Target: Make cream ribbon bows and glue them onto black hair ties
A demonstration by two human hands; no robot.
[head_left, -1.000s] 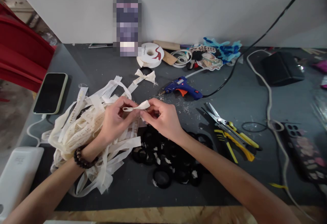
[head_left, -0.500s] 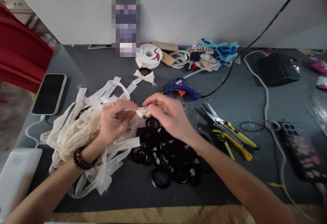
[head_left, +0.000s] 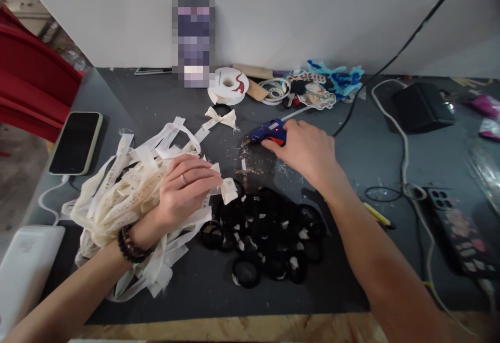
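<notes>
My left hand [head_left: 183, 186] pinches a small folded piece of cream ribbon [head_left: 227, 189] above a heap of cream ribbon strips [head_left: 125, 197]. My right hand [head_left: 302, 150] lies over a blue glue gun [head_left: 267, 132] farther back on the dark mat, its fingers curled round the grip. A pile of black elastic rings [head_left: 265, 233] sits between my forearms. A finished cream bow [head_left: 221, 118] lies behind the heap.
A phone [head_left: 76, 142] and a white power bank [head_left: 23, 270] lie at the left. A ribbon spool [head_left: 230, 83], craft scraps [head_left: 320, 85], a black box [head_left: 424, 106], cables and a second phone [head_left: 463, 231] crowd the back and right. A yellow tool handle [head_left: 377, 214] peeks past my right forearm.
My right hand let go of the ribbon piece and moved back and right onto the glue gun. My left hand stayed, keeping hold of the folded ribbon.
</notes>
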